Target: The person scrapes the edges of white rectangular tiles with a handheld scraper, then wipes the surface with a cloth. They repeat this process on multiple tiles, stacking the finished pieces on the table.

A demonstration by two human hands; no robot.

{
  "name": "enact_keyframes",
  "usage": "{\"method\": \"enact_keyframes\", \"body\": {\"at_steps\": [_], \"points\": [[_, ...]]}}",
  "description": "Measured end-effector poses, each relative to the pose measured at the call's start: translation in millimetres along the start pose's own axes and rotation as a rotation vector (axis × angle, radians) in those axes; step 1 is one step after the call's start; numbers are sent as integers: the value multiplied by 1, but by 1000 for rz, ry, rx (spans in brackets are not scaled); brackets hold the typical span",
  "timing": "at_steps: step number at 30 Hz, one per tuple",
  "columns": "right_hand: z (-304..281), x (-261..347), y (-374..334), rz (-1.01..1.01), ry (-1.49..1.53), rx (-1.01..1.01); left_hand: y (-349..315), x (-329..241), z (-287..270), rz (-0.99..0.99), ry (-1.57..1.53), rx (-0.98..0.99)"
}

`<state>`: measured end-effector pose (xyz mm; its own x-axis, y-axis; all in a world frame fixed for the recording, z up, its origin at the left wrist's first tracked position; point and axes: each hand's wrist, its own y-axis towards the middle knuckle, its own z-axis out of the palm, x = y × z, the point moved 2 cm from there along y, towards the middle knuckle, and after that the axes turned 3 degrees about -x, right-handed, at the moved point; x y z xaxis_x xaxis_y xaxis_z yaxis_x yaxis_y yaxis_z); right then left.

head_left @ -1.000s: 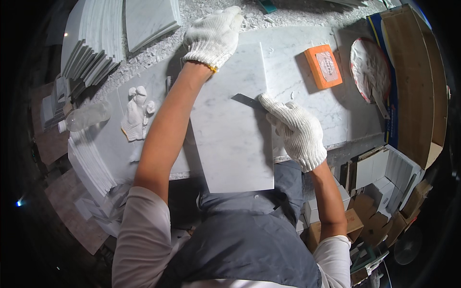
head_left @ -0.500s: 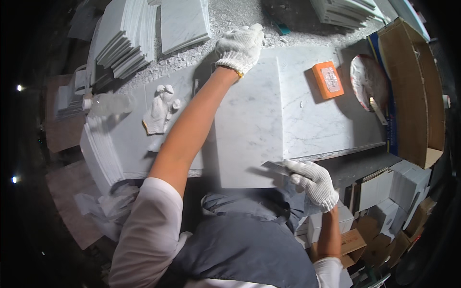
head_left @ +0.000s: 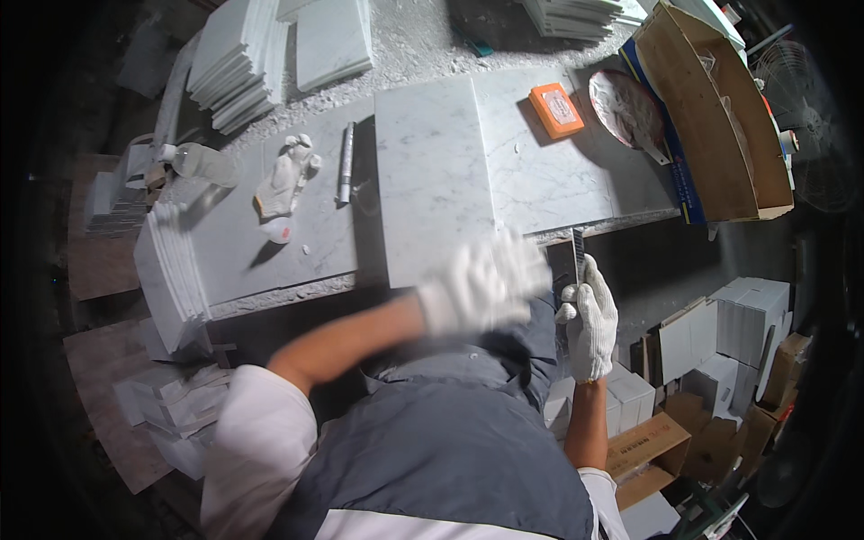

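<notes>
A grey-veined white marble slab [head_left: 432, 171] lies on the bench, its near end reaching toward my lap. My left hand [head_left: 486, 281], in a white knit glove, is over the slab's near right corner; motion smears its fingers. To the right of that corner, beyond the bench edge, my gloved right hand [head_left: 589, 315] grips a flat scraper-like blade [head_left: 579, 247] pointing up and away from me. The blade shows a dark, ridged face; its handle is hidden in the glove. On the bench left of the slab are a silver tube [head_left: 346, 162] and a loose white glove [head_left: 286, 177].
An orange box [head_left: 556, 110], a round dish of white paste [head_left: 627, 108] and a long cardboard box [head_left: 720, 126] sit at the right. Stacked tiles [head_left: 236, 67] stand far left, near a clear bottle [head_left: 205, 164]. White cartons [head_left: 747, 315] fill the lower right.
My left hand has come from the slab's far end back to its near right corner. The right hand has turned the blade upward, away from the slab. The whole view has shifted.
</notes>
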<state>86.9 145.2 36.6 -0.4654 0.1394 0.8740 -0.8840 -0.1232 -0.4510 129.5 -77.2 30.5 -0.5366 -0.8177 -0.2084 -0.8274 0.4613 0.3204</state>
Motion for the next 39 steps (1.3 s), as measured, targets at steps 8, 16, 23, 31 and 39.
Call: {"method": "enact_keyframes", "body": {"at_steps": [8,16,23,31,39], "points": [[28,-8,-25,-4,290,86,-32,-60,-22,-281,-741,192],[59,5,-27,-5,337,158,-30,-58,-41,-637,-1094,-271],[64,3,-30,-170,104,122,-4,-47,-39,-902,-975,-298],[62,-4,-27,-365,-246,215,2,-37,-23,-1191,-1602,-208],[-12,66,51,-729,-500,-140,-19,7,-43,-1289,-1371,-433]]}}
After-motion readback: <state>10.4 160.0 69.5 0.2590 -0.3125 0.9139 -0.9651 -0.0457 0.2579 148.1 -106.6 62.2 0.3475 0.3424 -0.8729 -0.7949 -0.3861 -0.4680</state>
